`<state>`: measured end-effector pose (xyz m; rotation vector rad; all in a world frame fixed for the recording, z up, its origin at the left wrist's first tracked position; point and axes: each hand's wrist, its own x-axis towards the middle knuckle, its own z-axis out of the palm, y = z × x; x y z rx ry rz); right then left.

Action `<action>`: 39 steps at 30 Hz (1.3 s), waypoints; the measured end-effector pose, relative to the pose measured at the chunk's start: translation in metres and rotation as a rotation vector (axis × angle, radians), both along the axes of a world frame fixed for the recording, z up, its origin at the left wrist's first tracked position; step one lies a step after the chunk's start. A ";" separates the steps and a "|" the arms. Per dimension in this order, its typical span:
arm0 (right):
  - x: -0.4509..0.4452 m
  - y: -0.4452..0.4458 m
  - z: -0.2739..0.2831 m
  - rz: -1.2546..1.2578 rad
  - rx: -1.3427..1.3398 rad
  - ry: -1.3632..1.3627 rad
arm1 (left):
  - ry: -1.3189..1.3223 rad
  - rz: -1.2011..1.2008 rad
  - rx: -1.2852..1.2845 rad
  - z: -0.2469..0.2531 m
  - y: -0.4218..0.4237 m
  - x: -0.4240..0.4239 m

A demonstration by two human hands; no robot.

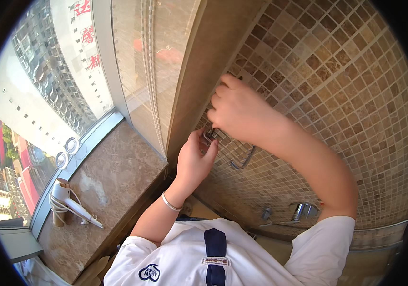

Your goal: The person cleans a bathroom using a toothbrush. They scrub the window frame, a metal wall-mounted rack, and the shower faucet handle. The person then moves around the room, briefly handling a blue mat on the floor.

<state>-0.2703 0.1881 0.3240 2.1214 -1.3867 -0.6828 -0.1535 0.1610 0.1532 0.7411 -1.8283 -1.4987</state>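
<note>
My left hand (195,161), with a bangle on its wrist, has its thumb and forefinger around the end of a small metal wire rack (244,160) by the mosaic-tiled wall (318,82). The rack's looped far end sticks out to the right, below my right forearm. Just above, my right hand (236,107) is curled close to the wall's edge, back of the hand towards me. Its fingertips and anything in them are hidden. A small dark bit (240,77) shows beside its knuckles.
A stone ledge (118,168) at left bears a white hair dryer (62,193) with its cord wound round it. Two round suction-cup fittings (66,152) are at the window. A beaded blind chain (150,71) hangs nearby. A chrome tap (302,211) juts from the wall below.
</note>
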 end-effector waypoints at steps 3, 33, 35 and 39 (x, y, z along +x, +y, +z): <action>-0.004 -0.011 0.000 0.058 -0.074 -0.029 | 0.006 -0.025 0.007 -0.003 -0.004 0.003; -0.023 0.027 0.017 -0.666 0.080 0.055 | 0.208 -0.044 0.192 -0.010 0.000 -0.003; -0.027 0.032 0.016 -0.637 0.079 0.061 | 0.106 -0.026 0.118 -0.009 -0.001 -0.001; -0.037 0.033 0.003 -0.571 -0.021 -0.046 | 0.110 0.151 -0.122 -0.007 0.014 -0.007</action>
